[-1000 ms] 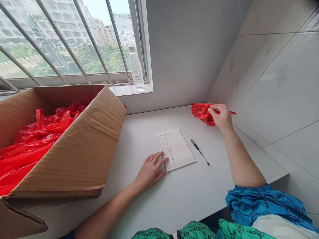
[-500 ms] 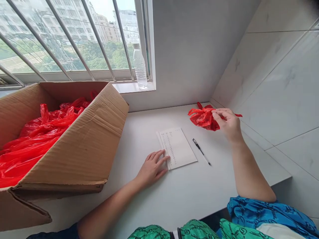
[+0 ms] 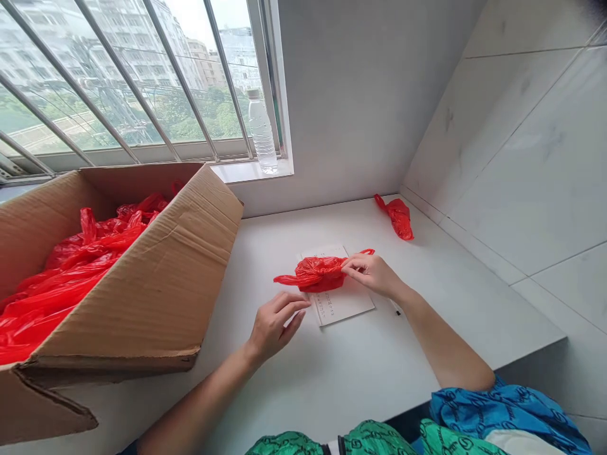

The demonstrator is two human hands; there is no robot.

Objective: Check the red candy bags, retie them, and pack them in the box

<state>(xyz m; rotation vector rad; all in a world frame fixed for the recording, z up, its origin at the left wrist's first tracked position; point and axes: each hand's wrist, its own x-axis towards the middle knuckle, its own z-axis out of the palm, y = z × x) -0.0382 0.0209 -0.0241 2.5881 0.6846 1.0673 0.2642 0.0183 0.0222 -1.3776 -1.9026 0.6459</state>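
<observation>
My right hand [image 3: 372,273] pinches one end of a red plastic bag [image 3: 320,273], which is bunched up over the notepad [image 3: 348,306]. The bag covers much of the notepad's upper part; rows of small handwritten marks show below it. Just left of the notepad, my left hand [image 3: 277,319] is raised with its fingers apart, holding nothing, close under the bag's left end. A pen [image 3: 396,309] lies right of the notepad, mostly hidden behind my right hand and forearm. Another red plastic bag [image 3: 399,218] rests near the back right of the table.
A large open cardboard box [image 3: 142,278] with red plastic bags [image 3: 90,253] inside stands at the left. On the window sill is a clear water bottle [image 3: 262,133]. The white table [image 3: 303,379] meets a grey wall behind and a tiled wall at right.
My right hand has brought a red bag from the back right to above the notepad. A second red bag stays behind there. My left hand has lifted off the notepad and moved slightly left.
</observation>
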